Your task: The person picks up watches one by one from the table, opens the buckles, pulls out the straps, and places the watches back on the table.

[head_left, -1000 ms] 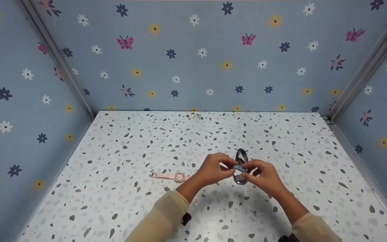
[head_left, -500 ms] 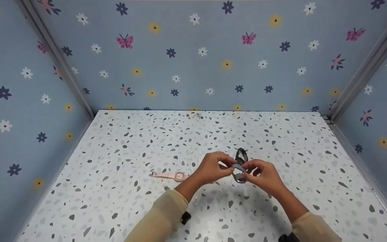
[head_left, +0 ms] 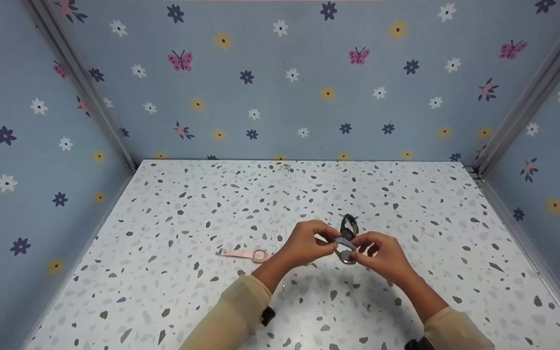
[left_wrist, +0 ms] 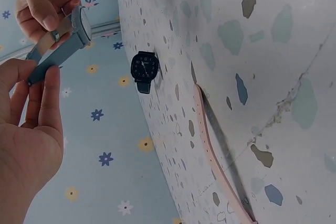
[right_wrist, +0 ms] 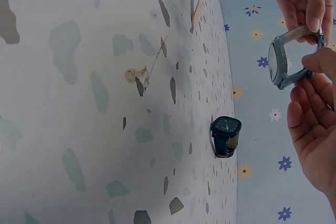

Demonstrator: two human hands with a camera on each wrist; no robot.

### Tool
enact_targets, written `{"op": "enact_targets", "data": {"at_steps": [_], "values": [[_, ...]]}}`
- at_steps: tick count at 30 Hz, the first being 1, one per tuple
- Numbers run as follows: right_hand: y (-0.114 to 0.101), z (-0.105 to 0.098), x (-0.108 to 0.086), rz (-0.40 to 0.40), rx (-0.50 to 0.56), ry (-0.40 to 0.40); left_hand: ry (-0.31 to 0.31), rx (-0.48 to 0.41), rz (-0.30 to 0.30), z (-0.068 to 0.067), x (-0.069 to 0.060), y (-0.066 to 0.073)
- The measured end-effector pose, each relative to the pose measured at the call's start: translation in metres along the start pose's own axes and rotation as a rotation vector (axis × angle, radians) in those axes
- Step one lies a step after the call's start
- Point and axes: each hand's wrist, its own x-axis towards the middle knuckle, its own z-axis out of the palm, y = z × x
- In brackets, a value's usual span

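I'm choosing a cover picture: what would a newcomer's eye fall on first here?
Probably the blue-grey watch held by the left hand and right hand, above the speckled table. Beyond it sits a black watch, and to the left lies a pink watch. A flowered blue wall rises behind.

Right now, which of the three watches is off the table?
The blue-grey watch: the left hand and right hand hold it, while the black watch and pink watch rest on the table.
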Motion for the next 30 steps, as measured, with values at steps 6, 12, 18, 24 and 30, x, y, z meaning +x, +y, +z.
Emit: {"op": "enact_targets", "data": {"at_steps": [6,12,18,24,30], "values": [[-0.017,-0.003,-0.001,0.010,-0.009,-0.013,0.001,0.002,0.001,0.003,0.004,-0.015],[0.009,0.000,-0.002,0.040,-0.006,-0.009,0.024,0.002,0.009,0.005,0.009,-0.039],[0.020,-0.001,-0.004,0.041,0.014,0.002,0.030,-0.020,0.006,0.003,0.009,-0.040],[0.020,-0.001,-0.003,0.037,0.009,0.000,0.039,-0.042,-0.006,0.002,0.009,-0.040],[0.014,0.001,-0.003,0.058,0.043,-0.033,0.046,-0.080,-0.024,0.004,0.007,-0.037]]}}
